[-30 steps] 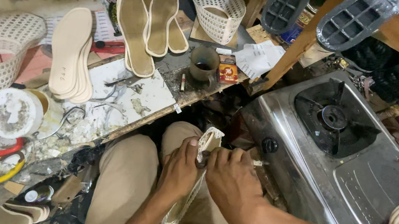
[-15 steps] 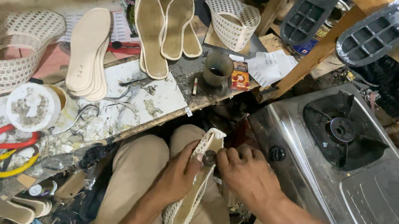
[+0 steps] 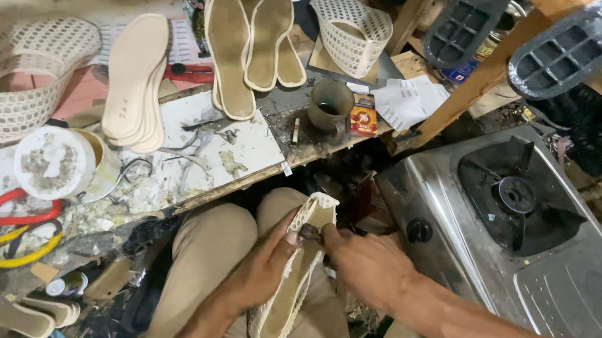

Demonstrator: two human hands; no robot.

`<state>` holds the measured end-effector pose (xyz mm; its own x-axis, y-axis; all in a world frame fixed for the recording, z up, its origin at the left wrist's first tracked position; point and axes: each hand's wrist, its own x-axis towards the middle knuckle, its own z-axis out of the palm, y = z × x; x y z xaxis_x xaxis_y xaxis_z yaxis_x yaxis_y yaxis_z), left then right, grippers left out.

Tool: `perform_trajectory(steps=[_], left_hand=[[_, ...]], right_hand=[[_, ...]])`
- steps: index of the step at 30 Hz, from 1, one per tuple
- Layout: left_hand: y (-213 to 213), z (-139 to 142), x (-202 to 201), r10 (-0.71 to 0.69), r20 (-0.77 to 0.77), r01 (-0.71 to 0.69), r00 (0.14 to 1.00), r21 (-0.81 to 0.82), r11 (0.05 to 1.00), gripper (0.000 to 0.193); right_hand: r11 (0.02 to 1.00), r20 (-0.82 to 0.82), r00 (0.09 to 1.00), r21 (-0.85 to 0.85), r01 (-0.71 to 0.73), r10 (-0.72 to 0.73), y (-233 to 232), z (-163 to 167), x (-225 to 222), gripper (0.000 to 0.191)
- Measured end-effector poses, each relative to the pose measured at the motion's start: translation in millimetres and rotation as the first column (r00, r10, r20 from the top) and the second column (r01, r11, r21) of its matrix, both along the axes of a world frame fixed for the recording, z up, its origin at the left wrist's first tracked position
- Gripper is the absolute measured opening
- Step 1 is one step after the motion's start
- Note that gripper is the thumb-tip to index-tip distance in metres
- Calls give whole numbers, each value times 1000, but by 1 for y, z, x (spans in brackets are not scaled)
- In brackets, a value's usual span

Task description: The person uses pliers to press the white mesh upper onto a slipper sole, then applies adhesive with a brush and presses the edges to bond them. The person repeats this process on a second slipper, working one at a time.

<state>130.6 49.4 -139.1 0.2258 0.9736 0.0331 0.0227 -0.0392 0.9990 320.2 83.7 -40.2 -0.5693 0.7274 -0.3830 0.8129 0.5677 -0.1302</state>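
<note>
The person is sitting at a low bench [image 3: 240, 153] and working on a cream mesh shoe [image 3: 291, 287] that is resting lengthwise on the lap, toe end up. The left hand [image 3: 258, 270] is cupping the shoe from its outer side, fingers curled round the mesh wall and thumb lying along the rim — a closed, steady hold. The right hand [image 3: 366, 265] is closing in a pinch at the top of the shoe, where thumb and forefinger are gripping a small dark tool [image 3: 311, 232] against the upper edge; what kind of tool it is cannot be told. Compared with a second ago, the shoe is now lying lower and flatter along the thighs, more of its open inside is showing, and the right hand is working from the side rather than covering the toe — so the work is moving onto the rim at the toe end. The view is also sitting lower over the lap than before. On the bench, insoles [image 3: 135, 81] are lying stacked, a mug [image 3: 329, 106] is standing near the edge, and another mesh upper [image 3: 11, 90] is sitting at the left. A gas stove [image 3: 515, 225] is standing just beside the right forearm.
</note>
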Motion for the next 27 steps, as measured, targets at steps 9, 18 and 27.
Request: perform_trajectory(steps=[9,18,27], left_hand=[[8,12,4,80,-210,-97,974,-70,993,48],[-3,13,23,161,-341,-98,926,194,976,51],[9,13,-13,-3,55,11,998,-156,988,53]], right_hand=[[969,79,991,212,-125,110,0,-10,7,34],[993,211,976,-93,71,-50,13,21,-11,24],[988,-97,985,63,-139,145,15,2,-4,29]])
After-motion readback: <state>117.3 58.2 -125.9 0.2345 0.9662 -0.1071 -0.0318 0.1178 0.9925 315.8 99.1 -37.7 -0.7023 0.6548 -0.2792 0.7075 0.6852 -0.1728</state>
